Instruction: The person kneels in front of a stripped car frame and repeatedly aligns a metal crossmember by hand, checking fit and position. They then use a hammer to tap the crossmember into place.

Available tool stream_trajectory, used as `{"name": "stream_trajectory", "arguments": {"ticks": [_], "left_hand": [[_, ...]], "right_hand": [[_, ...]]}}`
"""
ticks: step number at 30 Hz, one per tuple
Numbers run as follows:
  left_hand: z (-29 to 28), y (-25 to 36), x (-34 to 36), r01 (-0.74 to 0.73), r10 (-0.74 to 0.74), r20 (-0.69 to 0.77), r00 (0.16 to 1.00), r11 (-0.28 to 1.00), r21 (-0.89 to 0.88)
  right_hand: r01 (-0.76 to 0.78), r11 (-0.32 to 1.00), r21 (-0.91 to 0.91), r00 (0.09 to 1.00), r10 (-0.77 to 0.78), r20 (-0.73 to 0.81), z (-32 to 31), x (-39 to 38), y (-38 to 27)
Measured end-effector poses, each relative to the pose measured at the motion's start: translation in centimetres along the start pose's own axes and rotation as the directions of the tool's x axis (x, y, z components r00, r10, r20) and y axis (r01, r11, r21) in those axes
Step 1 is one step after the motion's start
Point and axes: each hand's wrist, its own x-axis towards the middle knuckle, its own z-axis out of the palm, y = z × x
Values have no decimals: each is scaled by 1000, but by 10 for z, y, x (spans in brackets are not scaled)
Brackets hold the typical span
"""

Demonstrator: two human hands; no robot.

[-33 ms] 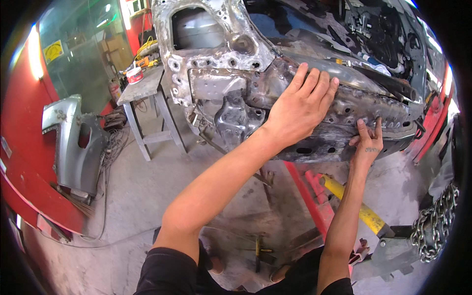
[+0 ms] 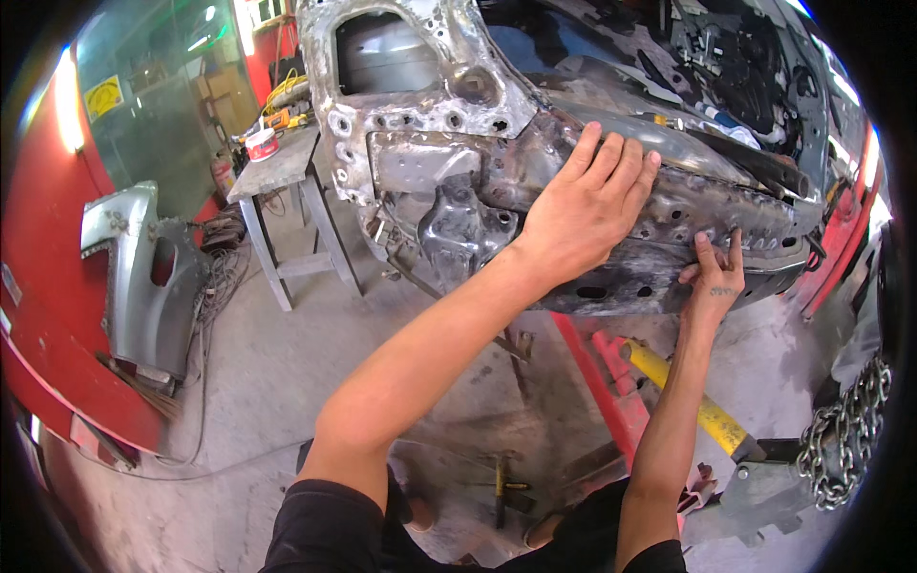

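A bare metal car body [image 2: 430, 115], mottled and pierced with holes, fills the upper middle of the head view. My left hand [image 2: 592, 205] lies across its lower rail, fingers apart and slightly bent, fingertips on the metal near the upper edge; what is under the palm is hidden. Farther right along that perforated rail [image 2: 673, 218], my right hand [image 2: 714, 277] touches the metal with two raised fingers, the others curled loosely, holding nothing that I can see. A dark formed bracket [image 2: 458, 234] is left of my left hand.
Left: grey stand [image 2: 267, 177] with tub [image 2: 261, 145] and tools, silver body panel [image 2: 134, 277] against red equipment [image 2: 38, 315], cables [image 2: 205, 315]. Below: red-and-yellow lifting frame [image 2: 688, 406], hammer-like tool [image 2: 501, 492], my legs. Right: hanging chain [image 2: 841, 430].
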Motion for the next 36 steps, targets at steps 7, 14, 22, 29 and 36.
{"name": "stream_trajectory", "arguments": {"ticks": [7,14,22,29,36], "left_hand": [[2,-1,0,0,-1,-49,999,1000,-16],[5,-9,-1,-31,30,-102,994,999,-14],[6,-8,2,-27,26,-20,999,998,-59],[-5,-1,7,50,-41,56,998,982,-179],[-3,5,10,44,-39,35,999,988,-149]], "right_hand": [[31,999,-21,1000,-31,1,-3,6,6],[42,998,-36,999,-42,16,-1,11,14],[6,994,-106,999,-1,44,-6,8,-1],[-64,994,-91,989,75,127,-18,14,-2],[-54,998,-27,992,57,109,-17,11,-6]]}}
